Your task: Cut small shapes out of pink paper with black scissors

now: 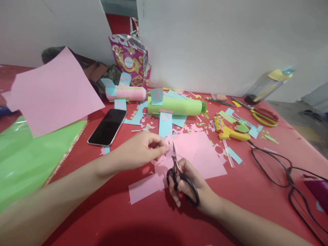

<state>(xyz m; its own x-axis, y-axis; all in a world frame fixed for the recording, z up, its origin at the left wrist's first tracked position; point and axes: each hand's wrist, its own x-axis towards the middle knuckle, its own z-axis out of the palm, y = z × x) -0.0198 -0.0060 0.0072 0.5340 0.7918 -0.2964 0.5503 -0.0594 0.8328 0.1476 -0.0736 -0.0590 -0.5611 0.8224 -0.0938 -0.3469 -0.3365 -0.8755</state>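
Observation:
My right hand (191, 186) grips black-handled scissors (183, 181), whose blades stand slightly apart and point away from me. Just left of the blades, my left hand (151, 147) pinches a small piece of pink paper (169, 149) that reaches in between the blade tips. Beneath both hands lies a larger pink sheet (202, 155) with cut edges. A pink strip (145, 188) rests nearer to me on the red table. Beyond the hands is a green paper-covered tube (179, 106) with blue paper wings, and left of it a pink one (128, 93).
Left lie a black phone (109, 127), a raised pink sheet (56, 92) and green sheets (33, 160). At right are a yellow glue gun (229, 131) with a looping cable (289, 171), red-yellow scissors (263, 116) and a clear bottle (266, 85). A snack bag (132, 61) stands behind.

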